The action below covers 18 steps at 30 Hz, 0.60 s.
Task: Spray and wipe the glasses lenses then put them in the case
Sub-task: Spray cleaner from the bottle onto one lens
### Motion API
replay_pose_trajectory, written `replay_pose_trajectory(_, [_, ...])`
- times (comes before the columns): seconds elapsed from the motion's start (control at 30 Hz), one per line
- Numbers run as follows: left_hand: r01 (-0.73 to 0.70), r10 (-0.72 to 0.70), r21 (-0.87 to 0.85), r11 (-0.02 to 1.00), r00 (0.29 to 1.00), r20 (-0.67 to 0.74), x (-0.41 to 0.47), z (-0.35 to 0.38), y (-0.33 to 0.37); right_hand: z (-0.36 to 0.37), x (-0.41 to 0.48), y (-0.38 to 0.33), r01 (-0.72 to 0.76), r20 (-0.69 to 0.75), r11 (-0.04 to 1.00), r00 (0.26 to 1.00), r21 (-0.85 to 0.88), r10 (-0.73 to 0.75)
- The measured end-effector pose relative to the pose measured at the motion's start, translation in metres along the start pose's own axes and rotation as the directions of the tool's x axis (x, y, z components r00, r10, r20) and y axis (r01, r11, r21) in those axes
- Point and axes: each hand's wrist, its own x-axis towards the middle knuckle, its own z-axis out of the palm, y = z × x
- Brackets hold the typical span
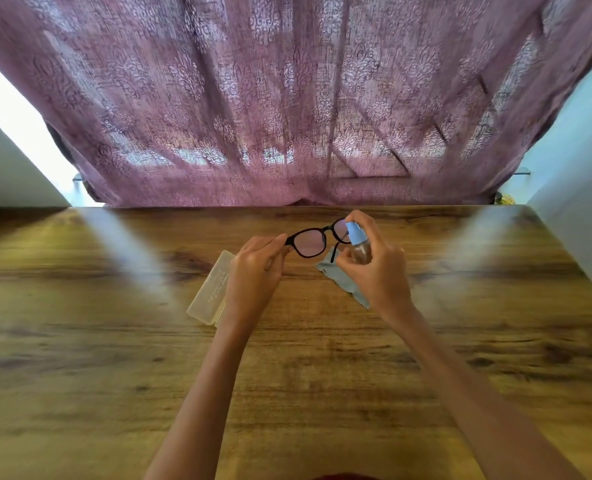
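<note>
Pinching glasses, clasping spray bottle

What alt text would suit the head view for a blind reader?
The left hand holds black glasses while the right hand holds a small spray bottle near one lens. A clear case and a grey cloth lie on the wooden table.

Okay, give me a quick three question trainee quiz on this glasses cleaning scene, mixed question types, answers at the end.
1. True or false: the left hand holds the black glasses by one end of the frame.
2. The cleaning cloth lies: A over the lenses, B on the wooden table, C in the left hand.
3. What does the right hand grip?
Key: 1 true; 2 B; 3 the spray bottle.
</note>
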Motion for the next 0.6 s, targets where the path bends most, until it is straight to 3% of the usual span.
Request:
replay_pose_trajectory(0.2, [0.024, -0.025, -0.005, 1.0, 0.999, -0.028, -0.001, 0.003, -0.006, -0.003, -0.001, 0.014, -0.062, -0.004, 0.996, 0.998, 0.065, 0.063])
replay_pose_trajectory(0.47, [0.029, -0.031, -0.024, 0.999, 0.997, -0.068, -0.003, 0.004, -0.012, -0.007, -0.018, 0.069, -0.305, 0.059, 0.942, 0.952, 0.139, 0.299])
replay_pose_trajectory(0.6, [0.06, -0.06, -0.027, 0.998, 0.998, -0.034, -0.004, 0.004, -0.012, -0.008, -0.023, 0.09, -0.42, 0.014, 0.896, 0.906, 0.144, 0.422])
